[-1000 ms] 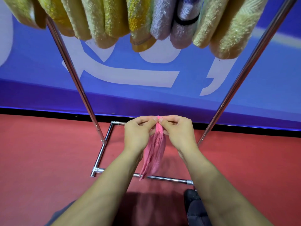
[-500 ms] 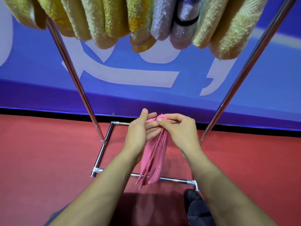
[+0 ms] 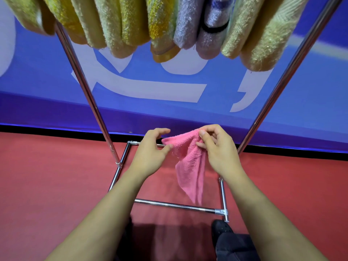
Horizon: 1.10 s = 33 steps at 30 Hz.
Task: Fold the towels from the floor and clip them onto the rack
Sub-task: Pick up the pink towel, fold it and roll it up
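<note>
Head view: right hand [image 3: 220,151] fingers pinch pink towel [image 3: 188,162]; left hand [image 3: 150,149] fingers loose, barely touching; fold may slip undone.

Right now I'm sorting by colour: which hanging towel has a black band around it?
The lilac towel, right of centre on the rack; a black band crosses it, while its neighbours are plain yellow, beige or lilac.

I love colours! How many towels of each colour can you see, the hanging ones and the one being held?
Pink towel, not hung yet: 1
Purple towels, hanging: 2
Yellow or cream towels, hanging: 8, counting the ends that show
Total: 11
</note>
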Available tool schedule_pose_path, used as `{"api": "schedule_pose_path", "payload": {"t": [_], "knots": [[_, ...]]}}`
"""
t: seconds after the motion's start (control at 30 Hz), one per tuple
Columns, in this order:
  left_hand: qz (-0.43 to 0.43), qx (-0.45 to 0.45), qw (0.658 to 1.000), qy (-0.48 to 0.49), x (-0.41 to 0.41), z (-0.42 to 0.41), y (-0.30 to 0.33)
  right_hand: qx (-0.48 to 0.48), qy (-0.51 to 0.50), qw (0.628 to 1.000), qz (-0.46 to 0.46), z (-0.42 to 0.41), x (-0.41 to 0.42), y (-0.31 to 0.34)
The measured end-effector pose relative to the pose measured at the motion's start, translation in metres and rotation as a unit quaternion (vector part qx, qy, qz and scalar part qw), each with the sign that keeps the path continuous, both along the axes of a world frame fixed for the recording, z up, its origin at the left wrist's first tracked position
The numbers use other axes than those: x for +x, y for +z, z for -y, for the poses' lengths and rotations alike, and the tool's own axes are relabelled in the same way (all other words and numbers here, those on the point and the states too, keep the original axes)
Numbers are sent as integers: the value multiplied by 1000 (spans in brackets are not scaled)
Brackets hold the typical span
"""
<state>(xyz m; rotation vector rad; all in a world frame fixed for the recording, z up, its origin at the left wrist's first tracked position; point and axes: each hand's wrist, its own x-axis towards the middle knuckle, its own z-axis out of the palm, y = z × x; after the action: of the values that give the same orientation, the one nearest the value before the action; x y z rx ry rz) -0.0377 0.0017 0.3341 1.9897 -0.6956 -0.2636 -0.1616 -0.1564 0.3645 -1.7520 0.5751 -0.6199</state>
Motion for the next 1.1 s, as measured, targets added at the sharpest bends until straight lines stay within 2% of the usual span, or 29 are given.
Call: {"api": "schedule_pose_path", "payload": {"t": [0.13, 0.2, 0.4, 0.57, 0.8, 0.97, 1.1], "knots": [[43, 44, 997, -46, 1, -3, -8, -1, -3, 1000, 18, 2, -4, 3], [32, 59, 996, -56, 0, -3, -9, -1, -11, 1000, 26, 1, -5, 5], [-12, 21, 995, -93, -7, -6, -2, 6, -20, 999, 42, -1, -6, 8], [16, 59, 993, -103, -3, -11, -4, 29, -35, 997, 61, 3, -6, 9], [-27, -65, 997, -14, 6, -15, -1, 53, -74, 994, 68, 15, -7, 6], [-79, -202, 975, 40, 5, -13, 10, 71, -100, 990, 66, 22, -5, -1], [-100, -232, 967, 41, 7, -10, 16, 81, -118, 988, 58, 27, -3, -5]]}}
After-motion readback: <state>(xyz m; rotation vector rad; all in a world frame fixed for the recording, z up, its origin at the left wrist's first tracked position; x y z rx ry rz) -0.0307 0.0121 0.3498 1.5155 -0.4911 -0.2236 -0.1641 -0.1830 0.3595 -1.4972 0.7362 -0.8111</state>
